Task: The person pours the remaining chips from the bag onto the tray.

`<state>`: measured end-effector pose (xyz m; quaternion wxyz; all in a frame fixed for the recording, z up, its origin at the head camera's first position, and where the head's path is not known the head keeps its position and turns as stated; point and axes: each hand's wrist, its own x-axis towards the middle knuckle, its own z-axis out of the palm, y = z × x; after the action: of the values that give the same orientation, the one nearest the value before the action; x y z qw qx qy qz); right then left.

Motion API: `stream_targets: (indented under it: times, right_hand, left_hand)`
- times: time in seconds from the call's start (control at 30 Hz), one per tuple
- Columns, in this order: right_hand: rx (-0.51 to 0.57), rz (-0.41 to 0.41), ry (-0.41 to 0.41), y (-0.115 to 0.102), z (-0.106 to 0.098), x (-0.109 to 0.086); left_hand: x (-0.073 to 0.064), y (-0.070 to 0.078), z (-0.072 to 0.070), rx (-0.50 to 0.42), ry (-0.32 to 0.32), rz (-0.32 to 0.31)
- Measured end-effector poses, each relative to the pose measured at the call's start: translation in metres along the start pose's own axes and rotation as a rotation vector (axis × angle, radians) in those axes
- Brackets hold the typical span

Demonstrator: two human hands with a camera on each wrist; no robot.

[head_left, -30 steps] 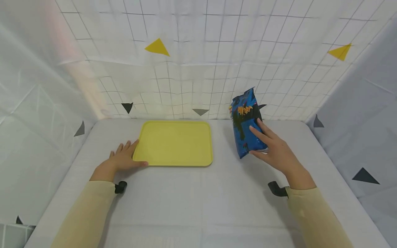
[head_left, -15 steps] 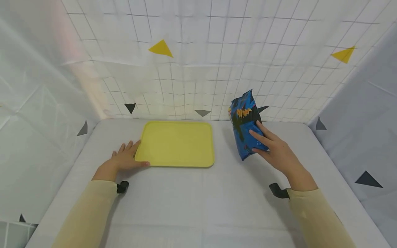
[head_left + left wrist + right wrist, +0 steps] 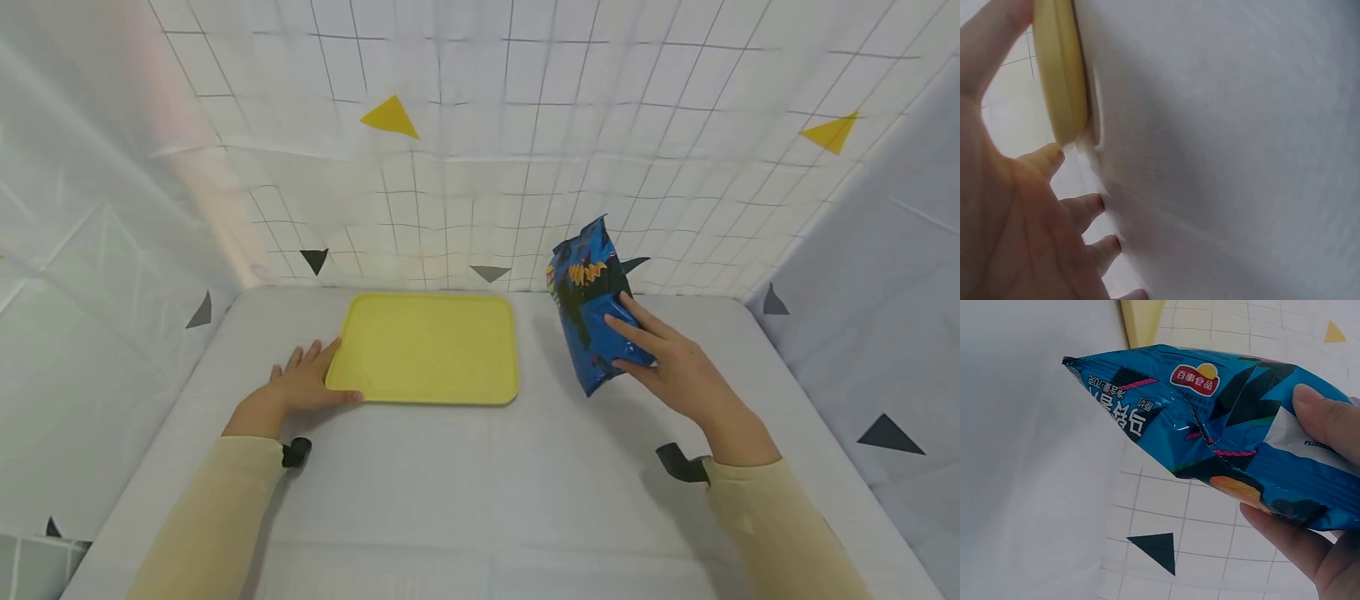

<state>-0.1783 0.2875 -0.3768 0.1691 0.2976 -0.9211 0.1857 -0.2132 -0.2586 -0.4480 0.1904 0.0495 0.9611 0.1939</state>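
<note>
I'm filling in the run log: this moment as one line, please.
left hand: touching edge of yellow rectangular tray | right hand: holding shiny blue snack bag | bag: tilted, right of tray

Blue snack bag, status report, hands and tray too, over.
Right hand gripping blue snack bag, bag tilted. Left hand touching yellow tray at its near left corner. No obstacle visible between bag and tray.

Blue snack bag (image 3: 588, 312), tilted, right of flat yellow tray (image 3: 423, 350)
</note>
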Motion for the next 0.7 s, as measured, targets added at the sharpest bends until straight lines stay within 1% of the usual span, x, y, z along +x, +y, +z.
stream_targets:
  times: [0.1,0.37,0.53,0.7]
  right_hand:
    - [0.002,-0.008,-0.003,-0.003,-0.004,0.001]
    - [0.015,-0.067,0.021,-0.006,-0.011,0.006]
    - [0.029,-0.071,0.0,-0.009,-0.016,0.009]
    - [0.049,-0.065,-0.038,-0.013,-0.021,0.012]
  left_hand:
    - [-0.001,0.001,-0.001,-0.001,-0.002,-0.001]
    - [-0.001,0.0,0.0,0.001,0.0,0.008]
    - [-0.003,0.003,-0.002,0.003,0.001,0.01]
    - [-0.005,0.005,-0.003,0.004,0.002,0.01]
